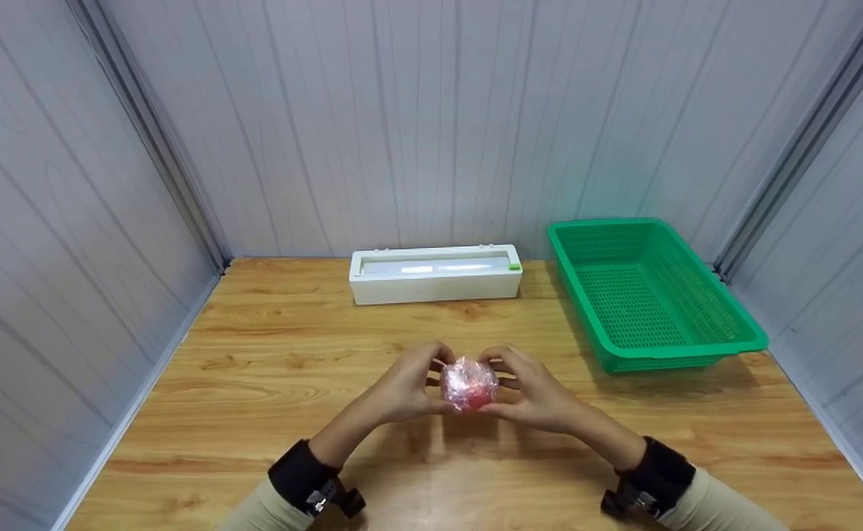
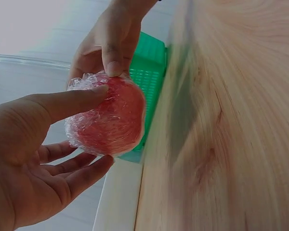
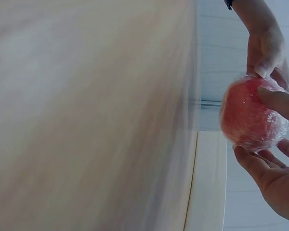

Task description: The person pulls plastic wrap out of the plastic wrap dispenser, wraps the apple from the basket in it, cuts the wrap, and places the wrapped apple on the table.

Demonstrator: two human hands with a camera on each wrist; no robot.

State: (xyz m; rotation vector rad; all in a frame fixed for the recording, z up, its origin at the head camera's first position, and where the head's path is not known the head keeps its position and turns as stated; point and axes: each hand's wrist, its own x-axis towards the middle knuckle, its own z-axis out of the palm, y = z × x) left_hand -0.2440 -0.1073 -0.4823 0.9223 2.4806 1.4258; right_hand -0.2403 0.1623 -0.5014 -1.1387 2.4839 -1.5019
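We see both hands sharing one grip: the left hand [image 1: 402, 389] and the right hand [image 1: 538, 394] curl their fingers and thumbs around a red apple [image 1: 468, 385] wrapped in clear film, held between them just above the table [image 1: 254, 383] near its front middle. Farther back lies a long white box [image 1: 435, 274] — set against the wall — and to the right stands a green basket [image 1: 704, 346], well apart from the hands.
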